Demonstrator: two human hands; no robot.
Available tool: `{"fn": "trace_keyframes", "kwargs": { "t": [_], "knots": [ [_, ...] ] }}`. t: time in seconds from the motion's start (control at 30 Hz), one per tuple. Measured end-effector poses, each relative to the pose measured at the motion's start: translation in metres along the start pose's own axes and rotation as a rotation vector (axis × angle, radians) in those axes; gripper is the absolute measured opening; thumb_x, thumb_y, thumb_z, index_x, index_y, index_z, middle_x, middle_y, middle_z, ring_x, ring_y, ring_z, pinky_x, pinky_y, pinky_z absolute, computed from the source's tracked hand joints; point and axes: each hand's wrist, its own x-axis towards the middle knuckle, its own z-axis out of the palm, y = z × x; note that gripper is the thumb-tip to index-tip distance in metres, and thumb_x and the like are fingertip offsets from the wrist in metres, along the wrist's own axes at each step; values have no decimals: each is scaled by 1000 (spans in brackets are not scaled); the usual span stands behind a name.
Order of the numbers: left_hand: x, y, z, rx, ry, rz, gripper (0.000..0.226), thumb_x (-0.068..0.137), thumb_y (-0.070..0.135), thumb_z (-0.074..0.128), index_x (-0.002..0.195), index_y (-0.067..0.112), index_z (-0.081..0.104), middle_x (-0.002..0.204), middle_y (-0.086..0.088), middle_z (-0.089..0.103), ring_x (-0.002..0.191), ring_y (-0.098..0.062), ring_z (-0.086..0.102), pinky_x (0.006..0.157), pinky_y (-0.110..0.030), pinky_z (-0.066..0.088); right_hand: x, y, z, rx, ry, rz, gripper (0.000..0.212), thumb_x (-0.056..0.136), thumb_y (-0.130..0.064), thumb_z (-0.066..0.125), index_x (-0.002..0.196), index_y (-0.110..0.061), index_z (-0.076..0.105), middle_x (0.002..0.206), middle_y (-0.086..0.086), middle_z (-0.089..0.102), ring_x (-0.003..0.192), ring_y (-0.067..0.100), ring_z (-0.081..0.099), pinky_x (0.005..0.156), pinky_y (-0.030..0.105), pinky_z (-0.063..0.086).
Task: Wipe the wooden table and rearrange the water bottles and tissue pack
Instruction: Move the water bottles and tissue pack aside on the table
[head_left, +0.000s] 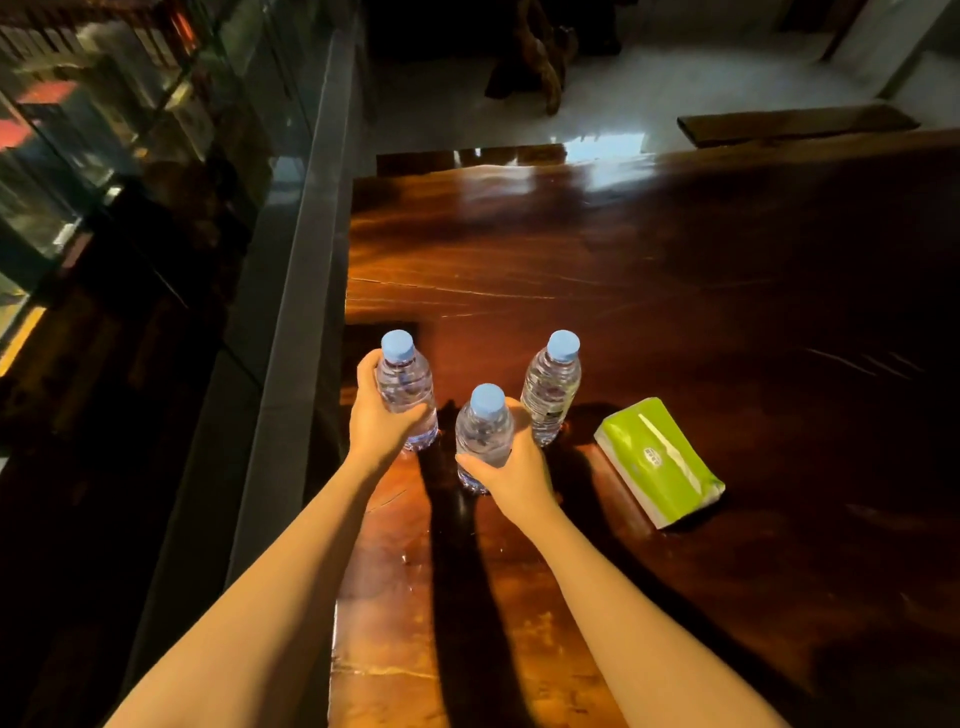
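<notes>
Filling the centre and right of the frame, the dark, glossy wooden counter (675, 312) runs from the bottom edge up to a band of glare near the top. Down the left side stands a glass display case (130, 156), its panes full of reflections — what sits inside is too dim to tell. Pale floor (675, 88) shows across the top, with a dark plank (795, 124) just beyond the counter's far edge at upper right.

Two bare forearms reach up from the bottom of the frame. The left hand (375, 420) curls round the left bottle (405, 389) near the counter's left edge. The right hand (519, 462) grips the middle bottle (483, 441) low on its body, slightly nearer the bottom of the frame.

The green tissue pack (660, 462) lies flat, right of centre, on a slant and apart from the bottles. The third bottle (550, 395) stands upright and untouched just above and right of the right hand — between it and the tissue pack. All three bottles are clear with pale blue caps. Whether the two held ones rest on the wood I cannot tell.
</notes>
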Motion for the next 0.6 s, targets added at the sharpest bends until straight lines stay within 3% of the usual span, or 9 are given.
{"fn": "trace_keyframes", "kwargs": {
  "t": [0.1, 0.2, 0.33, 0.43, 0.6],
  "knots": [
    [0, -2, 4, 43, 35, 22, 80, 68, 12, 78, 133, 22, 32, 124, -4, 55, 109, -20, 58, 95, -36, 47, -2, 1, -4, 17, -26, -5, 67, 68, -11, 80, 116, -36, 39, 105, -23, 53, 93, -16, 55, 71, -5, 38],
    [-14, 2, 6, 65, 49, 43, 80, 69, 12, 78, 134, 24, 32, 124, -5, 56, 106, -17, 57, 92, -33, 45, -8, -5, -15, 29, -29, 22, 66, 68, -22, 81, 121, -33, 43, 104, -23, 54, 97, -7, 57, 70, -4, 38],
    [-48, 14, 6, 106, 135, 86, 83, 68, 14, 79, 134, 31, 33, 123, -3, 58, 102, -16, 59, 84, -26, 47, -19, -21, -40, 26, -32, -100, 69, 66, -25, 80, 120, -44, 41, 98, -44, 50, 93, -28, 49, 72, -7, 38],
    [-78, 34, 5, 139, 183, 138, 86, 64, 19, 82, 132, 36, 33, 114, 9, 55, 91, -3, 57, 73, -14, 43, -25, -39, -65, 53, -69, -190, 67, 66, -23, 79, 116, -48, 42, 101, -46, 52, 96, -25, 51, 75, -4, 41],
    [-115, 82, 24, 200, 210, 198, 92, 59, 25, 85, 134, 32, 33, 116, 10, 54, 94, -6, 58, 73, -17, 45, -31, -53, -115, 104, -110, -311, 73, 66, -21, 78, 114, -61, 41, 101, -41, 57, 96, -20, 56, 77, -1, 42]
  ]
}}
